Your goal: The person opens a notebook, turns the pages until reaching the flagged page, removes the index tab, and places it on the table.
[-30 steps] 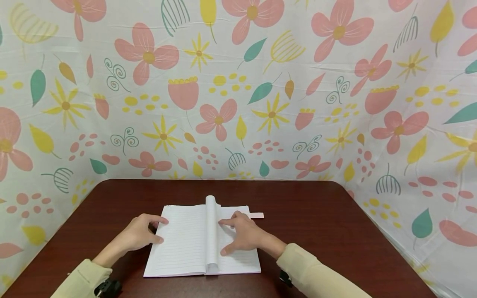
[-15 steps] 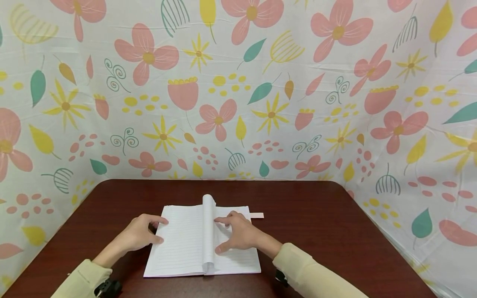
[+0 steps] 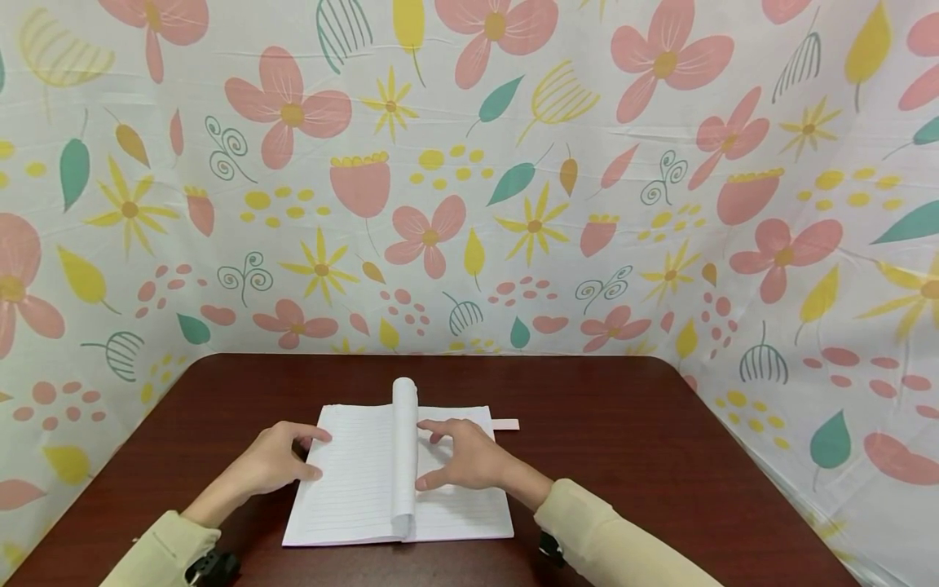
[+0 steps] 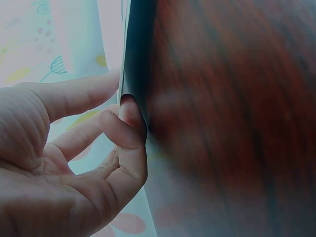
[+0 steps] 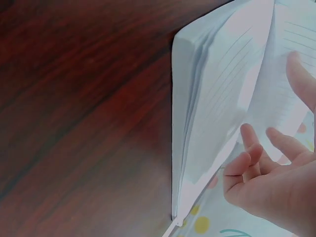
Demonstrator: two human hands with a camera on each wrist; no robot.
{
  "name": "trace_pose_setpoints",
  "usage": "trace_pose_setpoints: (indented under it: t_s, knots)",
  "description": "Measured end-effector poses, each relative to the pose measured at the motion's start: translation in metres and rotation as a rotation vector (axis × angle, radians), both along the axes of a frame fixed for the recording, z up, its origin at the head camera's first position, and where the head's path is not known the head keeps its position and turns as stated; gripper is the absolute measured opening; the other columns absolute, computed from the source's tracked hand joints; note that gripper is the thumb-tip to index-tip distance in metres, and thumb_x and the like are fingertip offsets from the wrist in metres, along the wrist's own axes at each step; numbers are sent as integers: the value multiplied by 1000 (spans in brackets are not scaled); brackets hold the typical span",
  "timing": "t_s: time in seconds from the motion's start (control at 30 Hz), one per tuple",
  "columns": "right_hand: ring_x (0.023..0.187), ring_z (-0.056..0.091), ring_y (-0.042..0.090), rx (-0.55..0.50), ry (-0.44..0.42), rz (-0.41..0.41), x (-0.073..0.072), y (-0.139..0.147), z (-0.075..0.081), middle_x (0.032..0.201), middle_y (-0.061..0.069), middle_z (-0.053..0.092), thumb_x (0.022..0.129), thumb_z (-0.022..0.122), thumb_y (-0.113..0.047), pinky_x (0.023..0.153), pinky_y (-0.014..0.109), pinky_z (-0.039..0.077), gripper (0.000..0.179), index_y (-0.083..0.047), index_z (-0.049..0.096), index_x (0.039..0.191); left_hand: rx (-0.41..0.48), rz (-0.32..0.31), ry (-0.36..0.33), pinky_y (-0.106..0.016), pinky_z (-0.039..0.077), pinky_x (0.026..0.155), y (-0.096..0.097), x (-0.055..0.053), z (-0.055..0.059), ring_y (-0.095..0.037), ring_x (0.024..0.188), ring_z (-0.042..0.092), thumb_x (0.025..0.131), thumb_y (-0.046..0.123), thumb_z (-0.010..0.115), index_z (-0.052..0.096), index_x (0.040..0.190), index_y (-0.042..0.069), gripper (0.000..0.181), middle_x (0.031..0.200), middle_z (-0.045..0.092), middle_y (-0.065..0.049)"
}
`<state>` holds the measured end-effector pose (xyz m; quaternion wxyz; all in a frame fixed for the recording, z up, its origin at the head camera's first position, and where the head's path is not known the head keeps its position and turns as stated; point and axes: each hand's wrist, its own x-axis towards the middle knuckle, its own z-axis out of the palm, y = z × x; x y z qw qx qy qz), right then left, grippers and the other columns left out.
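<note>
An open notebook (image 3: 352, 489) with white lined pages lies on the brown table. Near its middle a loose page or pages stand up in a curl (image 3: 403, 465), the roll running from the far edge to the near edge. My left hand (image 3: 271, 461) holds the notebook's left edge; in the left wrist view, fingers (image 4: 131, 163) of the hand curl round behind the edge. On the curl's right side, my right hand (image 3: 469, 456) has its thumb and forefinger spread, their tips at the curled paper. In the right wrist view, the other fingers (image 5: 237, 168) are bent, holding nothing.
A pale pink strip (image 3: 506, 424) sticks out past the notebook's right edge onto the table (image 3: 623, 456). A white cloth (image 3: 469, 179) with printed flowers hangs behind the table and at its sides.
The curled paper has shifted left, its far end rising slightly. My right hand has moved left along with it. The left hand stays where it was.
</note>
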<state>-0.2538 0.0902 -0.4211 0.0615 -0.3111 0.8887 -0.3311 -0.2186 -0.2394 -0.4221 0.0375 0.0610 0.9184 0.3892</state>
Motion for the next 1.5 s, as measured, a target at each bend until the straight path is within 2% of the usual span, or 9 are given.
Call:
trace_pose_setpoints:
  t_s: [0.2, 0.37, 0.7, 0.8, 1.0, 1.1, 1.5]
  knots:
    - [122, 60, 24, -16, -27, -23, 3, -3, 3, 117, 5, 74, 75, 97, -39, 102, 42, 47, 87, -12, 61, 150, -1, 1, 4, -37, 51, 67, 0, 1, 0, -23, 80, 54, 75, -3, 90, 77, 119, 3, 46, 104, 61, -12]
    - [109, 61, 25, -40, -33, -25, 4, -4, 5, 116, 3, 75, 77, 96, -38, 93, 38, 48, 86, -14, 60, 151, -8, 7, 8, -37, 51, 68, 1, 0, 0, -24, 84, 54, 75, -3, 90, 78, 119, 3, 46, 104, 61, -11]
    - [91, 58, 27, -137, -63, 24, 4, -6, 7, 109, -2, 77, 81, 94, -29, 79, 29, 45, 80, -14, 60, 151, -12, 6, 17, -37, 51, 68, 1, -1, 2, -24, 85, 54, 75, -3, 90, 77, 119, 2, 46, 104, 61, -12]
    - [87, 58, 29, -149, -70, 26, 5, -7, 7, 105, -2, 76, 80, 95, -26, 78, 29, 44, 79, -13, 61, 150, -13, 4, 16, -37, 51, 68, 2, -1, 2, -24, 85, 54, 76, -3, 90, 77, 119, 1, 46, 104, 61, -12]
    - [77, 54, 19, -151, -105, 6, 7, -11, 8, 96, -6, 76, 76, 97, -22, 75, 29, 45, 78, -15, 64, 147, -16, 10, 11, -37, 50, 68, 2, 0, 3, -24, 85, 53, 76, -3, 90, 77, 119, 2, 45, 104, 61, -11]
    - [78, 54, 19, -150, -114, 5, 7, -12, 7, 94, -5, 76, 76, 97, -21, 72, 27, 44, 78, -14, 65, 146, -21, 5, 15, -37, 50, 69, 2, 0, 3, -24, 86, 54, 76, -2, 90, 77, 119, 2, 45, 104, 61, -11]
    - [63, 48, 9, -170, -166, 22, 8, -18, 5, 93, -1, 76, 77, 96, -16, 61, 24, 42, 75, -8, 64, 145, -21, 4, 16, -37, 52, 68, 3, 0, 4, -23, 84, 55, 75, -4, 90, 77, 118, 1, 46, 102, 62, -11]
